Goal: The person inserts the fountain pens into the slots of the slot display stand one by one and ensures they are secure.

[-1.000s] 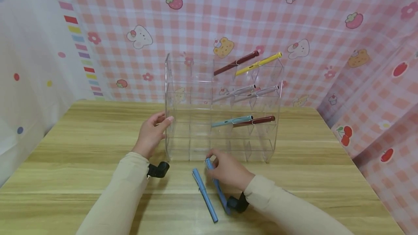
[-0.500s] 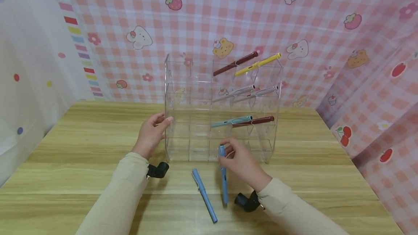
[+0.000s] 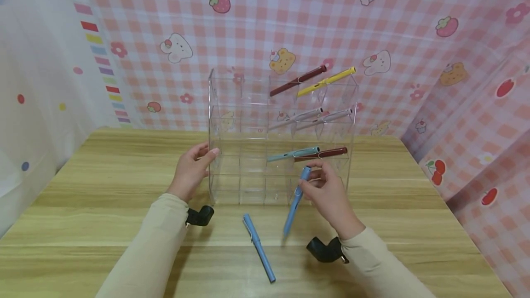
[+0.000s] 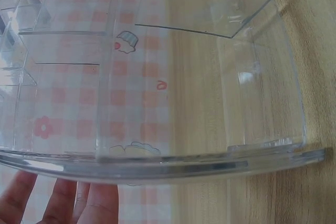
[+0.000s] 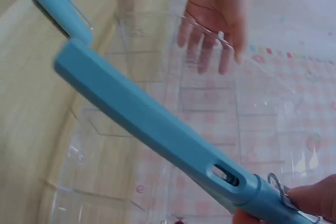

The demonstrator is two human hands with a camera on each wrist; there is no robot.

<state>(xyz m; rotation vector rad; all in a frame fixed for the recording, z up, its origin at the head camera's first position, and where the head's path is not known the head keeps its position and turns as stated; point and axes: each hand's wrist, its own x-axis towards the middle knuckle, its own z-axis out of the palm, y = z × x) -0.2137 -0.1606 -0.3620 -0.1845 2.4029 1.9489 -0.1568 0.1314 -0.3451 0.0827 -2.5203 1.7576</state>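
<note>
My right hand (image 3: 331, 197) pinches a blue fountain pen (image 3: 294, 210) by its clipped cap, in front of the lower right of a clear acrylic pen rack (image 3: 253, 139). The pen slants, barrel end down to the left, off the table; in the right wrist view its barrel (image 5: 152, 124) crosses the picture. A second blue pen (image 3: 259, 248) lies on the table before the rack. My left hand (image 3: 190, 169) rests against the rack's left side wall, fingers extended; the left wrist view shows its fingers (image 4: 58, 200) along the outside of that wall.
Upper rack compartments at the right hold a dark red pen (image 3: 299, 80), a yellow pen (image 3: 327, 81) and two pale pens (image 3: 296, 118). Lower are a teal pen (image 3: 293, 154) and another dark red pen (image 3: 331, 151). A checked cloth (image 3: 182, 8) hangs behind the wooden table (image 3: 116, 187).
My right hand has lifted the blue pen and carried it right and up toward the rack's lower right, its slant turning the other way. The left hand and the other pens stay put.
</note>
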